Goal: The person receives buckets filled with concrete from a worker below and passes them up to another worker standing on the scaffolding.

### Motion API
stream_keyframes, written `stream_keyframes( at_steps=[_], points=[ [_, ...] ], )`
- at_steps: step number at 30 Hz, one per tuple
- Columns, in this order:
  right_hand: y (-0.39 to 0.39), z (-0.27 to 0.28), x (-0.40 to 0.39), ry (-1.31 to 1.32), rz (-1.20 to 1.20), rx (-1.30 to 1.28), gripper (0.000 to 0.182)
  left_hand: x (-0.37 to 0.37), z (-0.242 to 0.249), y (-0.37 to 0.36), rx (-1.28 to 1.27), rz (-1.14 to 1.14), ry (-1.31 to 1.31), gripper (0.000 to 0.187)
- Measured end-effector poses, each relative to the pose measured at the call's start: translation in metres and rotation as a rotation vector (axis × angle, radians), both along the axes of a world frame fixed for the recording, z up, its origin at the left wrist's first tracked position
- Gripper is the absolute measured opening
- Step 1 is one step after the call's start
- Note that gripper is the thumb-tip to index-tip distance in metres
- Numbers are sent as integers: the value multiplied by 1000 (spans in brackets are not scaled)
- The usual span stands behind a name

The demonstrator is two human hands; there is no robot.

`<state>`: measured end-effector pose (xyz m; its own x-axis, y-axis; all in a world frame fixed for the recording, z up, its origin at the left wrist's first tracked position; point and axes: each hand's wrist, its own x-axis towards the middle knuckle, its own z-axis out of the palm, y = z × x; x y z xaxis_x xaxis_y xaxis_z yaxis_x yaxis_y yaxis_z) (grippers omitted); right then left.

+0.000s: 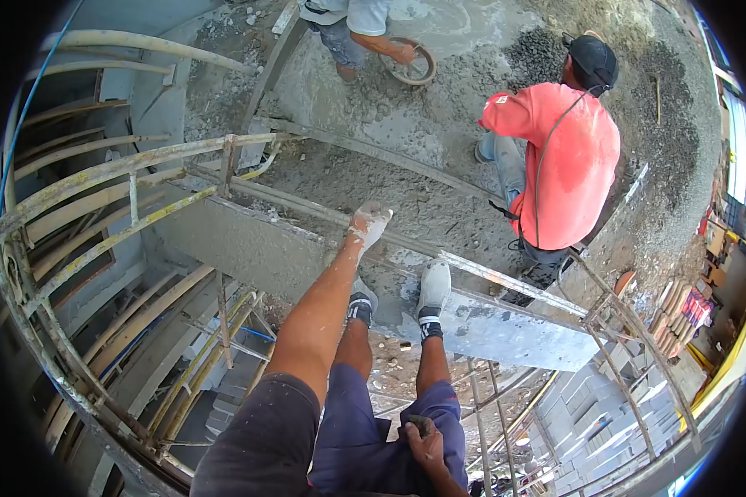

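My left hand (371,222), pale with cement smears, reaches forward and is closed on the long metal rail (414,244) of the scaffold. Against my right thigh, my right hand (427,447) is closed around a small dark greyish lump (421,426) whose kind I cannot make out. Both my shoes (434,286) stand by a cement-smeared board (506,330) below the rail. Beyond the rail lies wet grey concrete (331,178).
A co-worker in a red shirt (570,161) crouches beyond the rail at right. Another person's hand (403,54) grips a round pan (414,66) at the top. Scaffold bars (99,244) curve around the left. Grey blocks (584,422) are stacked below right; filled bags (680,311) lie farther right.
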<state>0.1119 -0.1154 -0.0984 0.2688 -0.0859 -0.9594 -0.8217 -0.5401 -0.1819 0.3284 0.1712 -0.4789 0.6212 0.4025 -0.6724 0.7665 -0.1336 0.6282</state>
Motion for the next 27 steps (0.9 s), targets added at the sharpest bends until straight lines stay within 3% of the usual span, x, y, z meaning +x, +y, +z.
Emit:
stream_keyframes(
  at_steps=[4, 10, 14, 18, 20, 22, 27],
  points=[
    [1, 0, 0, -12, -24, 0, 29, 10, 7, 3, 40, -1, 33, 49],
    [-2, -4, -9, -17, -3, -20, 28, 65, 3, 16, -273, 349, -240, 54],
    [-3, -8, -16, -26, 9, -22, 28, 149, 66, 42, -277, 378, -366, 46],
    [-1, -8, -16, -41, 43, -20, 27, 180, 130, 52, -379, 774, -652, 28],
    [0, -5, -19, -62, 34, -20, 27, 165, 172, 50, -470, 1012, -592, 21],
    [-4, -4, -22, -85, 23, -14, 27, 107, 182, 59, -560, 1036, -475, 15],
    [11, 10, -9, -127, 87, 6, 25, -19, 223, 49, -486, 1009, -327, 16]
  ],
)
